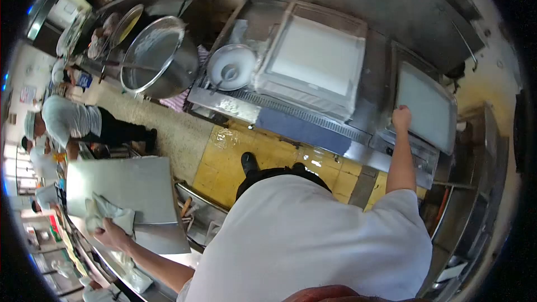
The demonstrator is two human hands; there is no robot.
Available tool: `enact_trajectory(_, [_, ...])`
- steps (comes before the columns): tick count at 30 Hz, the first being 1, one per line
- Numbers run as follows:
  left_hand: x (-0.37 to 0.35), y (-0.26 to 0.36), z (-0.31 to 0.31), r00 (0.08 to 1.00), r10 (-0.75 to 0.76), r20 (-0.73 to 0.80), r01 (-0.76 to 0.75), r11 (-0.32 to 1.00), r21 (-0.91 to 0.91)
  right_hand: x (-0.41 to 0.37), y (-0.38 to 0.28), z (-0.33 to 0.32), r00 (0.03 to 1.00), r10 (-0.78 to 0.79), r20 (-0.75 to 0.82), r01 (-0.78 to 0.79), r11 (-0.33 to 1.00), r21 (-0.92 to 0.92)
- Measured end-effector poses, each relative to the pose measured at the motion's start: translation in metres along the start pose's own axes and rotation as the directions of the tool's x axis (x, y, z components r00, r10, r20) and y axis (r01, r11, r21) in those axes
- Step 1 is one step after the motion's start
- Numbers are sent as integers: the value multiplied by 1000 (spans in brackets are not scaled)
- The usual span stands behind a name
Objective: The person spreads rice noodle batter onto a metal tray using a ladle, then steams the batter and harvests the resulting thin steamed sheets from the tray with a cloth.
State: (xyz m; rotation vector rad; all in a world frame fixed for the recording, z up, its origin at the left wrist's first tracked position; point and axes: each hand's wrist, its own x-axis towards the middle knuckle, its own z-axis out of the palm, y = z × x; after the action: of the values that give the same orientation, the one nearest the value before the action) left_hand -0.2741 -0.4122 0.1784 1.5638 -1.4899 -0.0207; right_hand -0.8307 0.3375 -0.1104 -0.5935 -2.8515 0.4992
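Note:
My left hand [112,236] is closed on a pale cloth [114,214] over a smooth light metal worktop [145,182] at the lower left. On the right, my right hand [401,118] is closed at the left edge of a framed tray [426,100] with a flat whitish surface; its fingers seem wrapped on the frame. Left of that tray, a second framed tray [319,56] holds a white sheet-like layer on the steel counter. Beside it stands a round white-coated pan [232,67] with a small bowl [230,72] inside.
A large metal pot [154,59] with a long utensil stands at the upper left, near a striped cloth [178,99]. A co-worker [72,120] bends over a work surface at the left, with other people beyond. The yellow tiled floor [224,156] looks wet.

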Motion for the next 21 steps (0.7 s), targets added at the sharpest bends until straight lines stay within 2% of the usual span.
enact_trajectory(1, [-7,30,3,995,102,18,-101,993,-61,-8,9,-5,1000,29,-5,-29,1000,3])
enact_trajectory(2, [-13,57,11,978,205,29,-200,972,-126,-19,6,-16,995,38,88,-35,998,-44])
enact_trajectory(3, [-18,81,21,967,238,89,-213,949,-232,-30,4,-25,982,52,181,-37,996,-87])
enact_trajectory(4, [-23,107,32,950,278,145,-217,916,-336,-41,8,-30,981,82,176,-68,994,-81])
enact_trajectory(6, [-45,165,59,893,433,120,-320,801,-506,-64,18,-36,968,-185,170,217,956,-197])
enact_trajectory(7, [-70,208,61,871,400,285,-130,748,-651,-76,22,-37,974,-153,167,184,963,-195])
enact_trajectory(9, [-97,262,95,744,575,340,-113,610,-784,-101,29,-38,961,-269,-60,257,955,-148])
enact_trajectory(11, [-139,324,118,589,718,370,-117,529,-840,-126,46,-43,974,-220,-50,212,967,-142])
enact_trajectory(13, [-188,377,142,474,816,332,-167,453,-876,-160,77,-35,978,-156,-137,157,988,-5])
enact_trajectory(14, [-211,397,169,436,831,346,-60,410,-910,-183,92,-36,983,-108,-147,111,994,12])
enact_trajectory(15, [-229,412,206,390,857,338,-58,389,-919,-207,100,-45,994,-10,-106,10,1000,-8])
enact_trajectory(16, [-250,435,221,248,885,394,-81,425,-902,-235,105,-55,994,92,-66,-94,995,-32])
enact_trajectory(18, [-303,468,255,240,913,330,-316,395,-863,-296,144,-50,977,199,-76,-204,976,-77])
enact_trajectory(19, [-327,485,251,195,892,409,-322,452,-832,-326,171,-42,920,393,-17,-392,920,18])
enact_trajectory(20, [-353,495,280,147,919,367,-382,395,-836,-356,191,-40,825,563,54,-565,819,103])
enact_trajectory(21, [-377,507,296,93,932,351,-317,362,-877,-383,195,-47,797,603,33,-604,796,43])
